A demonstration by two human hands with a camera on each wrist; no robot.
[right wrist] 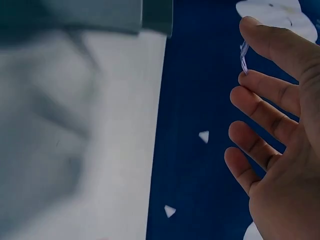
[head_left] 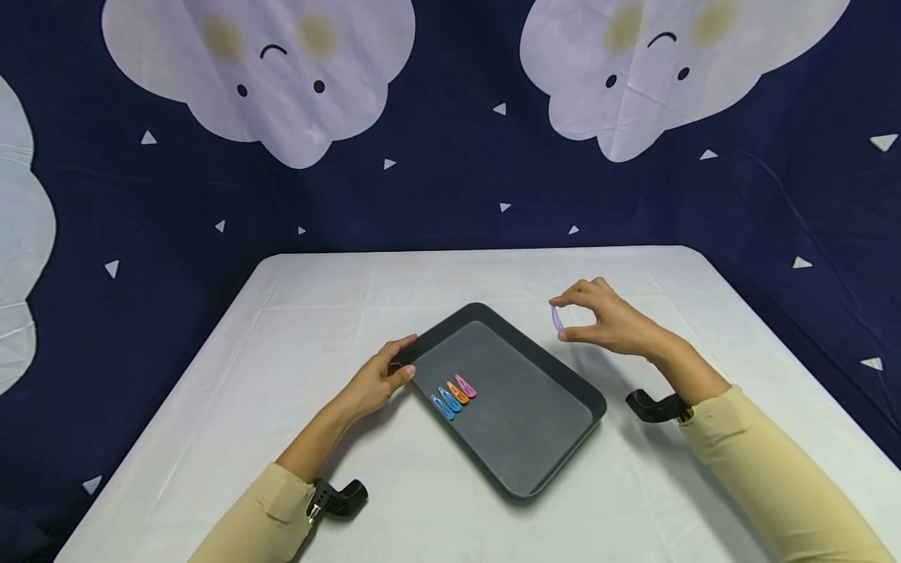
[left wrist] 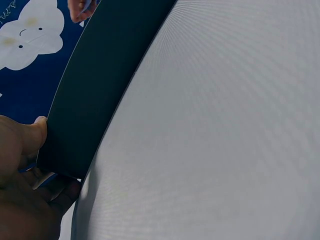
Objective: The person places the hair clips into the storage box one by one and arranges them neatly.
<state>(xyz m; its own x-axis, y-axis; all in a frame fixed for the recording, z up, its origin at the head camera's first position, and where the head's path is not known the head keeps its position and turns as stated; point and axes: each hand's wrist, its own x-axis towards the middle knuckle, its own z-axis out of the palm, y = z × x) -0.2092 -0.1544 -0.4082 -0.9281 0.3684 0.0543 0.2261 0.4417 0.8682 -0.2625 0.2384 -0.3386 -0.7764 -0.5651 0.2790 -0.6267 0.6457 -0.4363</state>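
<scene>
Between fingertips, the right grip pinches a clip; the left holds a tray.

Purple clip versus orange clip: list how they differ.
The purple clip is pale lilac; the orange clip is bright orange. The purple clip is pinched in the right hand, in the air; the orange clip lies in the gray tray. The purple clip stands roughly upright, while the orange clip lies flat. Both are small and slender.
</scene>
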